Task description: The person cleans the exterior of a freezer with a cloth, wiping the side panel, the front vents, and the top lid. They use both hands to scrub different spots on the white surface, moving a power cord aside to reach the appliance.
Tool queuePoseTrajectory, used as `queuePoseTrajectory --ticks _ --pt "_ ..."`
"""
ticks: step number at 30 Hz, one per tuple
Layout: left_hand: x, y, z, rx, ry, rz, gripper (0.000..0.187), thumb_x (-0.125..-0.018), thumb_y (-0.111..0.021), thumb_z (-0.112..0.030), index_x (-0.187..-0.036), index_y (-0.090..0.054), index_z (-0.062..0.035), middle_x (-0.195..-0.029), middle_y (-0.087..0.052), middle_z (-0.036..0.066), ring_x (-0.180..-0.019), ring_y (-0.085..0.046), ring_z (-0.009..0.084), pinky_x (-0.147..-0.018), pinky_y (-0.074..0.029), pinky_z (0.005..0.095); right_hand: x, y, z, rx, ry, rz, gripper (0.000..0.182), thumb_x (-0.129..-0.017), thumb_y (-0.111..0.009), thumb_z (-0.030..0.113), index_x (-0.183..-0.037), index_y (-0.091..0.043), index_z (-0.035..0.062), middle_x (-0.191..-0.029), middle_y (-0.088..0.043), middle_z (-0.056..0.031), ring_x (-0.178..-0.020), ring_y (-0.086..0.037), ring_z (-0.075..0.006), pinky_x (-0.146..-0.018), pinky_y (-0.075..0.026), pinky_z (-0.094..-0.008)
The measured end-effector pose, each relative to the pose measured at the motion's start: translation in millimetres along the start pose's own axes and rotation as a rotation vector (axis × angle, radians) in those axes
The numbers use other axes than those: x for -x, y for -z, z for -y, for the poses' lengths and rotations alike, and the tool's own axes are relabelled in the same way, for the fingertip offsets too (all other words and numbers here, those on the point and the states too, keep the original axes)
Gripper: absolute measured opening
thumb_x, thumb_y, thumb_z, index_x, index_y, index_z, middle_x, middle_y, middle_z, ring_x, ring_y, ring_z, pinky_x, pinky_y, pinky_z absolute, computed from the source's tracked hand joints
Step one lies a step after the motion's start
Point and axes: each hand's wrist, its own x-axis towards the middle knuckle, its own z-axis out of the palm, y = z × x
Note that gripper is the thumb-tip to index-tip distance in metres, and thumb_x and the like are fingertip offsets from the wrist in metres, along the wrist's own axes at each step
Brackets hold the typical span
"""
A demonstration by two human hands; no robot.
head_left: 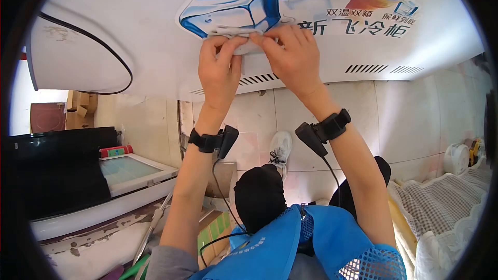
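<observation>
A white freezer (166, 67) with printed ice cubes and lettering on its front stands before me. Against that front, just under the large ice cube picture (228, 8), is a crumpled whitish cloth (249, 48). My left hand (218, 70) pinches its left part between thumb and fingers. From the right, my right hand (294, 59) grips the same cloth, its fingers bent and close to the left hand's. Part of the cloth is hidden behind the fingers. Both wrists carry black strapped devices with cables.
Vent slots (365, 68) run along the freezer's lower edge. A black cable (111, 54) loops on the left. Lower left lies a white-framed glass panel (137, 171) beside a black sheet (57, 171). Checked fabric (436, 202) hangs at the right. Tiled floor (332, 119) lies below.
</observation>
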Motion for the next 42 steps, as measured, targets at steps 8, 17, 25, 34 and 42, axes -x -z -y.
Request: queuePoseTrajectory --ticks 8,17,25,34,42 --pt "66.3 -66.9 15.8 -0.079 0.046 0.142 0.036 -0.064 -0.065 0.005 -0.092 -0.067 -0.0171 -0.084 -0.051 0.006 -0.079 -0.056 0.0229 -0.062 -0.048 0.0331 81.7 -13.5 -8.3 -0.006 -0.297 0.203 0.025 -0.071 -0.062 0.005 -0.092 -0.064 0.0174 -0.082 -0.053 -0.0003 -0.065 -0.057 -0.0187 -0.056 -0.044 -0.0323" --pt "73.1 -77.2 4.7 0.031 0.245 0.242 0.032 -0.067 -0.062 0.006 -0.091 -0.065 -0.0143 -0.085 -0.051 0.005 -0.077 -0.056 0.0234 -0.060 -0.047 0.0335 104.5 -15.2 5.9 -0.281 -0.790 0.215 0.019 -0.080 -0.063 0.007 -0.098 -0.061 0.0120 -0.091 -0.055 -0.0069 -0.072 -0.061 -0.0298 -0.059 -0.049 -0.0379" --pt "-27.0 -30.1 -42.5 0.147 -0.020 -0.113 0.037 -0.068 -0.059 0.011 -0.098 -0.066 -0.0084 -0.092 -0.051 0.009 -0.078 -0.053 0.0237 -0.066 -0.046 0.0312 0.1 28.9 10.7 -0.374 -0.587 -0.239 0.032 -0.078 -0.062 -0.004 -0.107 -0.065 0.0090 -0.104 -0.057 -0.0092 -0.089 -0.060 -0.0259 -0.073 -0.050 -0.0323" --pt "-100.1 99.3 -28.5 -0.082 -0.001 -0.452 0.033 -0.073 -0.061 0.011 -0.102 -0.063 -0.0038 -0.106 -0.053 0.012 -0.095 -0.053 0.0254 -0.078 -0.045 0.0322 -124.3 27.8 84.3 -0.539 -0.078 -0.066 0.049 -0.078 -0.060 -0.002 -0.125 -0.056 0.0086 -0.124 -0.051 -0.0155 -0.098 -0.060 -0.0285 -0.075 -0.051 -0.0349" --pt "-84.4 130.8 -8.5 -0.220 -0.042 -0.346 0.033 -0.067 -0.066 0.005 -0.098 -0.056 -0.0013 -0.101 -0.055 0.014 -0.089 -0.055 0.0283 -0.076 -0.048 0.0344 -192.7 26.2 99.8 -0.412 -0.032 -0.202 0.032 -0.075 -0.062 0.005 -0.106 -0.067 0.0128 -0.101 -0.060 -0.0020 -0.079 -0.058 -0.0218 -0.065 -0.048 -0.0313"
